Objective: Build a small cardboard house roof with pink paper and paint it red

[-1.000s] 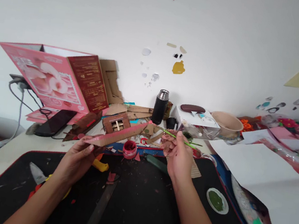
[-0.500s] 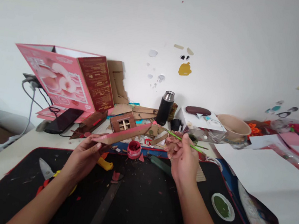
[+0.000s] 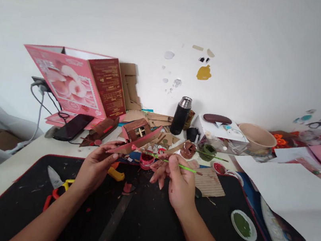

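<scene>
My left hand (image 3: pixel 94 167) pinches the near end of a long cardboard strip (image 3: pixel 142 138) painted pinkish red, which slants up to the right. In my right hand (image 3: pixel 179 185) is a paintbrush (image 3: pixel 188 168) with a green handle, gripped between thumb and fingers. Its pink-coated tip points left, close to the strip; whether it touches I cannot tell. Just behind the brush stands a small open jar of red paint (image 3: pixel 146 162). A small brown cardboard house (image 3: pixel 136 130) with a window sits behind the strip, partly covered by it.
Scissors (image 3: pixel 55 179), a yellow-handled tool (image 3: pixel 116 174) and a metal ruler (image 3: pixel 113 222) lie on the black mat (image 3: pixel 148 223). At right are corrugated cardboard (image 3: pixel 210 182) and a lid of green paint (image 3: pixel 244 225). Behind stand a black thermos (image 3: pixel 181 115) and a pink box (image 3: pixel 70 79).
My right hand and the brush have moved left and down, bringing the tip from the strip's far end toward its near part. The strip has turned, showing more of its painted face.
</scene>
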{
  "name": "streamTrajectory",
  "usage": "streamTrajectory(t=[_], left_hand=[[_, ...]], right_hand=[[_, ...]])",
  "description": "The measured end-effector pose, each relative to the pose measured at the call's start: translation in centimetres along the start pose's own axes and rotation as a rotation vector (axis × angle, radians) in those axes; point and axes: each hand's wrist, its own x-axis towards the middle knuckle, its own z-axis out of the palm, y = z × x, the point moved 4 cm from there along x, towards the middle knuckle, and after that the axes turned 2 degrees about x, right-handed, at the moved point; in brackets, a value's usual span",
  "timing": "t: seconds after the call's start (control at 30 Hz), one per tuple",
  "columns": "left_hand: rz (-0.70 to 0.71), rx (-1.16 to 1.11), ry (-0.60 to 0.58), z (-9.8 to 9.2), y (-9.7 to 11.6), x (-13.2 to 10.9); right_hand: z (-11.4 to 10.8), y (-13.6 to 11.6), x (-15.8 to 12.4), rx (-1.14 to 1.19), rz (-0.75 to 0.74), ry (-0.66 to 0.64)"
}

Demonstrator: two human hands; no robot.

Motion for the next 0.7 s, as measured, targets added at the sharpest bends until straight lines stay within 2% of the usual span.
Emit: streamTrajectory(t=[0.4, 0.7], left_hand=[[0.010, 0.061, 0.012, -0.56, -0.63, 0.06], [0.016, 0.067, -0.023, -0.57, -0.66, -0.09]], right_hand=[[0.56, 0.12, -0.24, -0.029, -0.004, -0.050], [0.45, 0.45, -0.34, -0.069, -0.013, -0.051]])
